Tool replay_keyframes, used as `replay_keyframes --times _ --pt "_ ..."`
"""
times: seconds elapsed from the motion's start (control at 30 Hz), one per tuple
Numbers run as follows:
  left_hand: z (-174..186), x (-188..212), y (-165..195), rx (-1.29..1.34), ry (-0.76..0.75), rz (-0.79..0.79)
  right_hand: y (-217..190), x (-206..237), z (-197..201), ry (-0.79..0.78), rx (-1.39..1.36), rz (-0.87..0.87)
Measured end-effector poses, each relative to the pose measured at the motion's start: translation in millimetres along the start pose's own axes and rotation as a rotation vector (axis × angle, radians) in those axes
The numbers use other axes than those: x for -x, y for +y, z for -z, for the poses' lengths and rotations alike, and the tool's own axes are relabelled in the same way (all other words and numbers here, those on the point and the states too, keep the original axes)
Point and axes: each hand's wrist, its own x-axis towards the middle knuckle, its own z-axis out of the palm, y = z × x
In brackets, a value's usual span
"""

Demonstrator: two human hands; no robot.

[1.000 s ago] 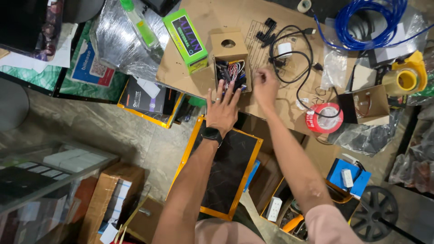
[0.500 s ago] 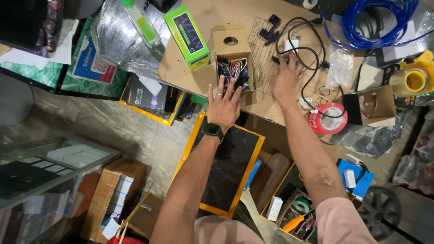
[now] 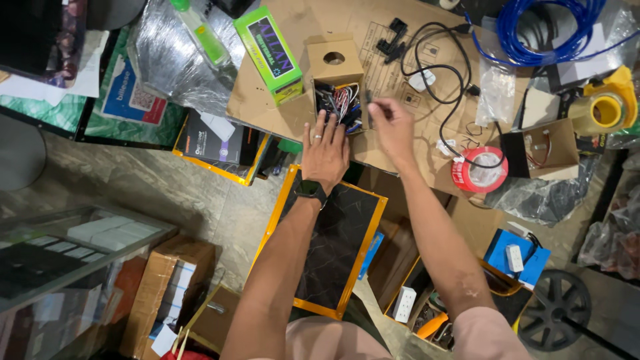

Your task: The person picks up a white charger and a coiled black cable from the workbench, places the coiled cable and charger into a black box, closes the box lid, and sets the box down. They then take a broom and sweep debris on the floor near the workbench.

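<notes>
Left hand [image 3: 325, 152] flat, fingers spread, palm down, holding nothing, fingertips resting at the open front of a small cardboard box [image 3: 335, 79]; dark watch on the wrist. Box directly ahead of those fingertips, with a round hole in its top and stuffed with coloured wires [image 3: 340, 103]. Right hand [image 3: 392, 127] just beside, to the right, fingers pinched on something small and dark at the box's edge; too small to tell what.

Left of the box, a long green package [image 3: 269, 53] with a purple label panel, lying slantwise on the brown cardboard sheet [image 3: 300, 23]. Farther left, crumpled clear plastic [image 3: 170, 63] with a green bottle [image 3: 200, 33] on it, and black flat packages [image 3: 213, 143] edged in orange. Under the left wrist, a black slab [image 3: 333, 240] framed in orange.

Right of the right hand, a looping black cable [image 3: 453, 67], a red tape roll [image 3: 480, 170], an open brown box [image 3: 543, 150]. Beyond those, a coil of blue cable [image 3: 540, 30] and a yellow tape roll [image 3: 603, 110]. Near the right elbow, a blue box [image 3: 517, 257] with a white part on it.
</notes>
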Motion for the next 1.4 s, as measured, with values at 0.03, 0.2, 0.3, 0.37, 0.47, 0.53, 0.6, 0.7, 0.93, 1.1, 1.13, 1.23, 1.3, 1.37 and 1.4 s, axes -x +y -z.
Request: replay_keyframes --times 0.03,0.2,0.3,0.37,0.47,0.53,0.6,0.7,0.93,1.1,1.13,1.23,1.3,1.37,1.4 --pt "0.5 0.4 0.3 0.006 0.004 -0.006 2.1 2.1 -1.2 0.032 0.045 -0.003" --pt "2.1 3.2 -0.9 0.031 -0.007 -0.01 26.2 -11.9 12.5 0.165 0.608 0.161" --pt "1.0 4.0 -2.7 0.028 -0.005 -0.009 38.4 -34.5 27.2 0.242 0.787 0.472" --pt "-0.3 4.1 -3.5 0.044 -0.019 0.004 39.6 -48.7 36.0 0.162 0.767 0.346" --pt "-1.4 3.9 -4.4 0.04 -0.02 -0.001 33.1 -56.8 39.9 0.101 0.812 0.263" --pt "-1.3 3.8 -4.8 0.031 -0.021 -0.008 26.6 -54.5 37.5 0.089 0.835 0.234" --pt "-0.9 3.5 -4.9 0.026 -0.024 -0.013 22.1 -50.1 33.4 0.086 0.828 0.2" --pt "-0.7 2.4 -4.8 0.034 -0.028 -0.003 23.2 -48.9 30.5 0.195 0.766 0.221" --pt "-1.5 0.8 -3.4 0.046 0.002 0.003 48.0 -64.1 38.4 0.24 0.827 0.232" --pt "0.9 0.3 -2.3 0.012 0.038 -0.011 44.9 -53.4 31.2 0.227 0.808 0.25" --pt "1.6 0.3 -1.9 0.015 0.031 -0.007 41.8 -50.1 29.5 0.164 0.645 0.164" --pt "3.4 -1.0 -0.7 0.016 0.023 0.004 34.1 -36.9 23.2 -0.024 0.248 -0.034" --pt "4.3 -1.8 0.2 -0.005 0.022 0.0 32.4 -29.1 20.4 -0.142 0.096 -0.104" --pt "4.8 -2.7 0.8 -0.017 0.025 -0.007 33.7 -24.5 19.5 -0.024 0.323 0.053" --pt "5.1 -2.2 0.9 -0.025 0.024 -0.009 35.3 -23.1 19.6 0.034 0.435 0.13"
